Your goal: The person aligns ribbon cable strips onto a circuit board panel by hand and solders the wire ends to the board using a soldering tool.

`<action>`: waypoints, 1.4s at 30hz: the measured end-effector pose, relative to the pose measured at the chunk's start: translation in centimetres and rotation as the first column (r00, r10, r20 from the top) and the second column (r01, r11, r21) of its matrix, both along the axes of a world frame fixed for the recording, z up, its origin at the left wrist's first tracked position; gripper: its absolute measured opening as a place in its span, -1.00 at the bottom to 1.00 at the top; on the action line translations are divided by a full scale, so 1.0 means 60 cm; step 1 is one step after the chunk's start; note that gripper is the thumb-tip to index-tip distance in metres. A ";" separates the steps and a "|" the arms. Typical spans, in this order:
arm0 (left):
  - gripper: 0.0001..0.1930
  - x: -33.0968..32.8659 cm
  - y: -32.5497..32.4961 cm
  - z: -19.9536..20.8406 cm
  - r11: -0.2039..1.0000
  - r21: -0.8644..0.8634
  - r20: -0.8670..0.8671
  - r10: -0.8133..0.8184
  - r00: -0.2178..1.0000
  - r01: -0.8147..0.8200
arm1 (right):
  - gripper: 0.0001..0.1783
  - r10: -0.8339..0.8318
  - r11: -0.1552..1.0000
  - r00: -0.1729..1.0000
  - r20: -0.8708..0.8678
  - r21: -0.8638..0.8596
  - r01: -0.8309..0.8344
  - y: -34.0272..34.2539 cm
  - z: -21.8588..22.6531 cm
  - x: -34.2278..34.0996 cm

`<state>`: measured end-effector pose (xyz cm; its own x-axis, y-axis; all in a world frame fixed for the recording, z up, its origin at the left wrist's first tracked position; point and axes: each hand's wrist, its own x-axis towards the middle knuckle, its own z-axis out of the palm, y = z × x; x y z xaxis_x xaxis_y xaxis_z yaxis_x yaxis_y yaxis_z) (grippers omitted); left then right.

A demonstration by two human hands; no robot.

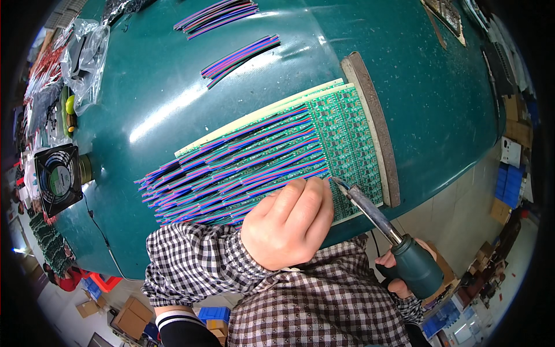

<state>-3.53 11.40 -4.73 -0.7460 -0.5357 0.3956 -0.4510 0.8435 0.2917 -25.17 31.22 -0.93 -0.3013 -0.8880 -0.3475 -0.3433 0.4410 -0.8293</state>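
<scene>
Green circuit-board panel point(342, 124) with soldering in hand. The panel lay flat on the tabletop point(436, 110), its pale border showing along the far edge. Multicoloured wires point(248, 151) ran in rows across its left part, their loose ends overhanging its left end. The panel was judged light, stiff and rather brittle, best taken by its pale border, clear of the components; the wires were judged soft and springy, easily strained at their joints and better pinched near the board.

The left hand point(289, 225) was at the panel's near side, fingers curled over the nearest wires; its fingertips were hidden, so whether it gripped one could not be told. The right hand point(398, 287), partly hidden nearer the wearer than the panel, was wrapped around the dark green handle of a soldering iron point(376, 215), whose tip met the panel's near part, just beside the left fingers.

A curved brown bar point(378, 133) bordered the panel's right end. Beyond its far edge lay two wire bundles point(240, 59) point(217, 18); well to its left stood a black fan point(59, 180).
</scene>
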 end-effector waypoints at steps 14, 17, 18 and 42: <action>-0.71 -0.001 0.002 0.001 1.000 -0.004 0.017 0.000 1.000 0.000 | -0.25 -0.049 0.998 0.999 0.012 -0.040 0.050 0.041 -0.019 -0.003; -0.72 0.001 0.002 0.001 1.000 -0.005 0.016 0.007 1.000 -0.007 | -0.23 -0.012 1.000 1.000 -0.013 -0.026 0.012 0.016 -0.004 0.001; -0.72 0.001 0.003 0.000 1.000 -0.004 0.015 0.010 1.000 -0.010 | -0.21 -0.024 1.000 1.000 0.001 -0.011 0.024 0.007 0.003 0.002; -0.88 0.039 -0.236 0.005 0.948 0.201 -0.011 0.254 0.967 -0.246 | -0.08 -0.098 0.804 0.671 0.735 -0.338 0.488 -0.046 -0.096 -0.061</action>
